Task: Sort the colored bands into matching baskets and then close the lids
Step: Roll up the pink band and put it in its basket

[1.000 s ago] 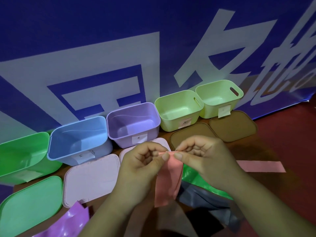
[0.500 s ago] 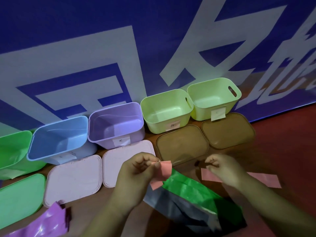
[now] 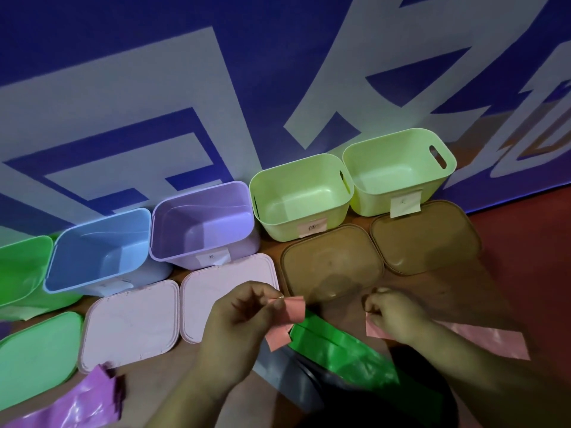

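Left fingers (image 3: 272, 299) pinch salmon (image 3: 293, 308), right (image 3: 378, 307) seemingly pink (image 3: 482, 338)

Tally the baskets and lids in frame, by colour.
Green basket: 1
Blue basket: 1
Purple basket: 1
Light green baskets: 2
Green lid: 1
Pink lids: 2
Brown lids: 2
Total: 10

I see the worktop (image 3: 500, 298) carrying five open baskets (image 3: 287, 231), five lids (image 3: 133, 322) before them, and loose bands (image 3: 340, 350) nearest me.
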The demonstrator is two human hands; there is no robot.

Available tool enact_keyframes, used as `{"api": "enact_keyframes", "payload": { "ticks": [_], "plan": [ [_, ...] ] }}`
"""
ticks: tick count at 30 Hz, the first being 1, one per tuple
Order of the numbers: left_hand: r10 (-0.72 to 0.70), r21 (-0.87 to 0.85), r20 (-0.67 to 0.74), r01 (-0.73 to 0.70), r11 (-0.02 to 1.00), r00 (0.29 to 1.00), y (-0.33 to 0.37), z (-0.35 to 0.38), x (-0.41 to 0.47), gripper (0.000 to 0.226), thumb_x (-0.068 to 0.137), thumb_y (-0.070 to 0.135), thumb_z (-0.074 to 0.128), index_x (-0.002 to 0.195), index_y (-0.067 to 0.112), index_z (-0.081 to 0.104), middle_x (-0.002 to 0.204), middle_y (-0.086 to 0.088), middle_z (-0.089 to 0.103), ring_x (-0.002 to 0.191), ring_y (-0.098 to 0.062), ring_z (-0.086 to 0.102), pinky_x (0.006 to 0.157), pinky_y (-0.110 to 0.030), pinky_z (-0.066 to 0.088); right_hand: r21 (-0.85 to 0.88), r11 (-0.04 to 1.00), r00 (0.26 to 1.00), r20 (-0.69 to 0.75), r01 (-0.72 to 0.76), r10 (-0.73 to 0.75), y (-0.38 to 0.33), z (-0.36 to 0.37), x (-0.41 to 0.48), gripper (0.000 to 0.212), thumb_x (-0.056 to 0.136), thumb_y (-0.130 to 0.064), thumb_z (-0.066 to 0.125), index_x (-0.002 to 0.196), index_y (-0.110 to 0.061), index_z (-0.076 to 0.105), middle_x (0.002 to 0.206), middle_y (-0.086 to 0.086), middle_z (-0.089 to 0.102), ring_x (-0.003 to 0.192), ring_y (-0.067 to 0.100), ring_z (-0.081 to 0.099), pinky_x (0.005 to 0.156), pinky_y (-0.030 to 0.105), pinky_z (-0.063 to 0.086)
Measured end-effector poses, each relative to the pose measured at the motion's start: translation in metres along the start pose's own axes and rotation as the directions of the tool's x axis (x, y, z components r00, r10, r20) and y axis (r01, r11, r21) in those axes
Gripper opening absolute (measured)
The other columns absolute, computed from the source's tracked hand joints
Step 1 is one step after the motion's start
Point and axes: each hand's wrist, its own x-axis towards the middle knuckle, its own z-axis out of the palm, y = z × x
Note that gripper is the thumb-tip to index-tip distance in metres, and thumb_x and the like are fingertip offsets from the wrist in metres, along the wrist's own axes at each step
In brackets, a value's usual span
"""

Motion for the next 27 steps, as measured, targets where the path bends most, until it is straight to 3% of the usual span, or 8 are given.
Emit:
{"api": "enact_keyframes", "payload": {
  "ticks": [6, 9, 14, 18, 21, 27],
  "plan": [
    [0.015, 0.016, -0.004, -0.015, 1.000, 1.000, 0.002, -0.007, -0.003, 0.022, 0.086, -0.011, 0.065, 0.076, 0.008, 0.070, 0.072, -0.004, 0.064, 0.068, -0.009, 0.060, 0.064, -0.019, 0.050, 0.061, 0.998, 0.999, -0.021, 0.026, -0.025, -0.005, -0.002, -0.007, 0.004, 0.078, -0.023, 0.072, 0.079, -0.025, 0.069, 0.083, -0.011, 0.063, 0.080, 0.010, 0.062, 0.068, 0.022, 0.041],
    [0.026, 0.003, 0.002, -0.026, 1.000, 1.000, 0.004, -0.014, -0.007, 0.022, 0.086, -0.010, 0.065, 0.077, 0.010, 0.070, 0.072, -0.004, 0.064, 0.067, -0.010, 0.060, 0.063, -0.020, 0.050, 0.172, 0.985, 1.000, -0.022, 0.016, -0.013, -0.014, -0.008, -0.018, 0.021, 0.078, -0.021, 0.074, 0.070, -0.032, 0.058, 0.068, -0.017, 0.065, 0.067, -0.002, 0.061, 0.061, 0.021, 0.046],
    [0.069, -0.022, -0.012, -0.069, 0.997, 0.998, 0.014, -0.030, -0.020, 0.014, 0.084, -0.008, 0.068, 0.079, 0.005, 0.070, 0.070, -0.003, 0.063, 0.067, -0.010, 0.059, 0.064, -0.020, 0.050, 0.316, 0.948, 0.993, -0.114, 0.024, 0.013, -0.046, -0.034, -0.048, 0.016, 0.084, -0.024, 0.072, 0.092, -0.037, 0.068, 0.080, -0.019, 0.068, 0.076, -0.005, 0.064, 0.067, 0.018, 0.051],
    [0.142, 0.009, -0.007, -0.142, 0.990, 0.990, 0.028, -0.048, -0.030, 0.012, 0.082, -0.007, 0.071, 0.079, 0.005, 0.072, 0.068, 0.001, 0.068, 0.065, -0.004, 0.061, 0.064, -0.016, 0.050, 0.403, 0.909, 0.976, -0.217, 0.109, -0.021, -0.089, -0.071, -0.080, 0.012, 0.083, -0.023, 0.076, 0.080, -0.033, 0.071, 0.074, -0.018, 0.071, 0.071, -0.006, 0.065, 0.065, 0.017, 0.050],
    [0.163, -0.046, -0.033, -0.164, 0.985, 0.986, 0.041, -0.063, -0.038, 0.012, 0.080, -0.007, 0.072, 0.078, 0.004, 0.072, 0.069, -0.002, 0.070, 0.065, -0.008, 0.062, 0.065, -0.017, 0.051, 0.490, 0.845, 0.940, -0.339, 0.212, -0.040, -0.130, -0.098, -0.105, 0.018, 0.080, -0.015, 0.080, 0.073, -0.028, 0.071, 0.060, -0.015, 0.064, 0.058, -0.002, 0.056, 0.060, 0.015, 0.042],
    [0.218, -0.135, -0.118, -0.233, 0.963, 0.969, 0.071, -0.097, -0.053, 0.018, 0.078, -0.005, 0.075, 0.075, 0.013, 0.072, 0.069, -0.002, 0.070, 0.066, -0.011, 0.064, 0.067, -0.020, 0.056, 0.681, 0.595, 0.894, -0.417, 0.426, -0.163, -0.227, -0.137, -0.158, 0.028, 0.076, 0.005, 0.077, 0.071, -0.021, 0.072, 0.064, 0.003, 0.061, 0.060, 0.010, 0.053, 0.056, 0.020, 0.045]
  ]
}}
